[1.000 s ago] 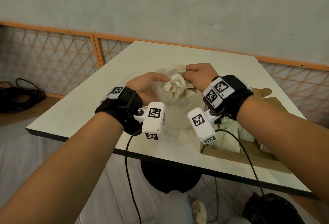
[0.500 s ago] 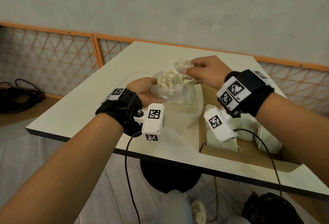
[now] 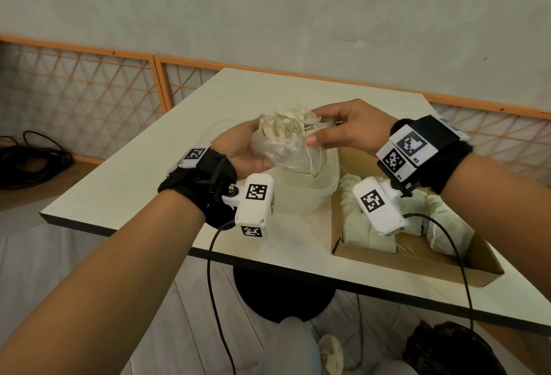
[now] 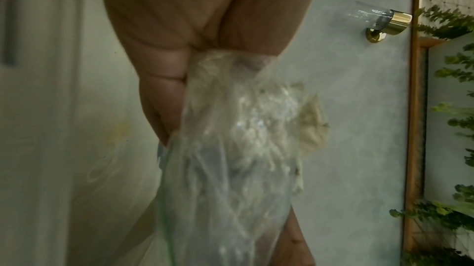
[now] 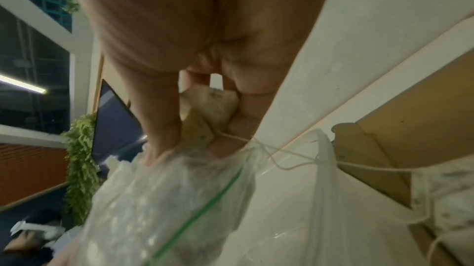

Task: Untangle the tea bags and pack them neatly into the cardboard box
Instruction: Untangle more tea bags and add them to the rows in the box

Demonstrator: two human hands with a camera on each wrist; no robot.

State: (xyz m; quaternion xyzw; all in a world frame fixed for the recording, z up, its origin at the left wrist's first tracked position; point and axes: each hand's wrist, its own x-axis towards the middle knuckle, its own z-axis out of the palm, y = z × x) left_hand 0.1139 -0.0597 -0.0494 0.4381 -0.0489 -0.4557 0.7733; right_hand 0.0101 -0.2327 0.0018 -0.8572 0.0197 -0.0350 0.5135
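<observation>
Fingers point(image 5: 164, 124) of the right hand point(image 3: 354, 127) are pinched on a tea bag point(image 5: 210, 108) at the mouth of a clear zip bag point(image 3: 277, 148), mid-frame in the head view. Cupped beneath, the left hand point(image 3: 238, 151) grips that bag, which holds the tangled tea bags point(image 3: 286, 124). Strings point(image 5: 290, 161) trail from the pinch toward the lower right, where the cardboard box point(image 3: 417, 261) sits on the tabletop point(image 3: 143, 189), packed bags point(image 3: 366, 225) already inside. The box lies right of and below the pinch, so the right hand is nearer. A clear tub point(image 3: 307, 189) stands under the bag. No legible writing; only black-and-white markers on the wrist cameras point(image 3: 253, 204).
</observation>
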